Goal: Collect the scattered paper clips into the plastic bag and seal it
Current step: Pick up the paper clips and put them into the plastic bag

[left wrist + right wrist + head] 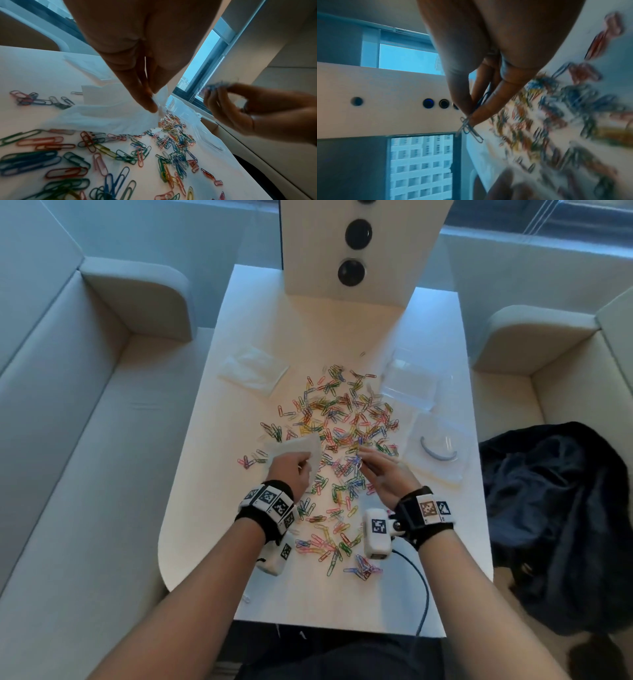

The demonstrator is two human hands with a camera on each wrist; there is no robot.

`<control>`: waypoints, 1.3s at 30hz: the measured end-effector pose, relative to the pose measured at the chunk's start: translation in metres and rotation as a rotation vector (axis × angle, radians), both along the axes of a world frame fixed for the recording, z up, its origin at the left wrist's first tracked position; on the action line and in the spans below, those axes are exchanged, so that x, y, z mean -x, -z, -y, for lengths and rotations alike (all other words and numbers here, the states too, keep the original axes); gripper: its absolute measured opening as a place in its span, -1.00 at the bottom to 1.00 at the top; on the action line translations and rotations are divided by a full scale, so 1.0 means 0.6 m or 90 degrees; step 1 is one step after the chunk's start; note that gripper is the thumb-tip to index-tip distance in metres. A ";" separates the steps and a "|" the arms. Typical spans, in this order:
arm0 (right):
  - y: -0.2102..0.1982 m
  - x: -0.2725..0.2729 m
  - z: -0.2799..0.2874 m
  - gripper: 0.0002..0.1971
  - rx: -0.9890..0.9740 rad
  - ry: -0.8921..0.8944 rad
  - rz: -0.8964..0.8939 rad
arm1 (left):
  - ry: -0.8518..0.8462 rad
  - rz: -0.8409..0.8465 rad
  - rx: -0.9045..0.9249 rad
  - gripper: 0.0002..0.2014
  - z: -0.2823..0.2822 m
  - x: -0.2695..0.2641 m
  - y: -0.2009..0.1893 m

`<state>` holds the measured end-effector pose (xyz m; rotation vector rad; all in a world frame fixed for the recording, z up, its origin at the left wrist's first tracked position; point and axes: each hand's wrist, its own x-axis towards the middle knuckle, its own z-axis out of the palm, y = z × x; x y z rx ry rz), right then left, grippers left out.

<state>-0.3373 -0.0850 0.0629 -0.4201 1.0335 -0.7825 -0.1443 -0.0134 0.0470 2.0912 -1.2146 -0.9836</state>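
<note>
Head view, from left to right: a flat clear packet [254, 369] lies on the far left part of the white table [212, 508]. Nearer, the left hand [290, 470] pinches the crumpled edge of a thin, translucent white plastic bag [296, 446] between thumb and fingers; the bag sags onto the table just left of the clips, some showing faintly beneath it in the left wrist view. The paper clips [339, 440] are small wire loops coated red, pink, blue, green and yellow, strewn thickly across the table's middle and down toward the near edge. The right hand [382, 470] is raised above them, fingertips [476, 119] pressed together on a small bunch of clips [469, 128] dangling from them. At the right sit clear plastic trays [409, 381] and a dark garment [555, 508] on the sofa.
</note>
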 end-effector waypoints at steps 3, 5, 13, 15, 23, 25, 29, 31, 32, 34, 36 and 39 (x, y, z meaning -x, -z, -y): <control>-0.019 -0.044 -0.014 -0.84 0.021 -0.052 0.031 | 0.039 0.036 0.015 -0.68 0.007 0.013 -0.014; -0.018 -0.067 -0.020 -0.82 0.040 -0.069 0.007 | 0.074 0.061 0.038 -0.68 0.012 0.023 -0.027; -0.001 -0.084 -0.007 -0.82 0.120 -0.097 -0.223 | 0.103 0.112 0.091 -0.65 0.032 0.042 -0.047; 0.000 -0.085 0.003 -0.79 0.119 -0.135 -0.282 | 0.102 0.141 0.092 -0.66 0.040 0.045 -0.050; 0.007 -0.079 0.037 -0.77 0.209 -0.312 -0.537 | 0.171 0.167 0.113 -0.66 0.056 0.052 -0.057; -0.004 -0.078 0.039 -0.86 0.308 -0.355 -0.638 | 0.175 0.161 0.126 -0.67 0.057 0.049 -0.057; -0.025 -0.089 0.037 -0.75 0.493 -0.599 -0.762 | 0.175 0.168 0.133 -0.70 0.060 0.038 -0.058; -0.034 -0.093 0.037 -0.70 0.523 -0.615 -0.747 | 0.156 0.179 0.143 -0.69 0.061 0.029 -0.061; -0.041 -0.092 0.036 -0.70 0.518 -0.570 -0.707 | 0.142 0.184 0.148 -0.68 0.061 0.022 -0.065; -0.058 -0.083 0.033 -0.74 0.531 -0.416 -0.591 | 0.105 0.194 0.157 -0.68 0.058 0.004 -0.075; -0.079 -0.060 0.022 -0.77 0.529 -0.308 -0.488 | 0.065 0.200 0.167 -0.68 0.051 -0.020 -0.090; -0.072 0.002 -0.008 -0.83 0.494 -0.424 -0.538 | 0.009 0.208 0.188 -0.68 0.028 -0.061 -0.113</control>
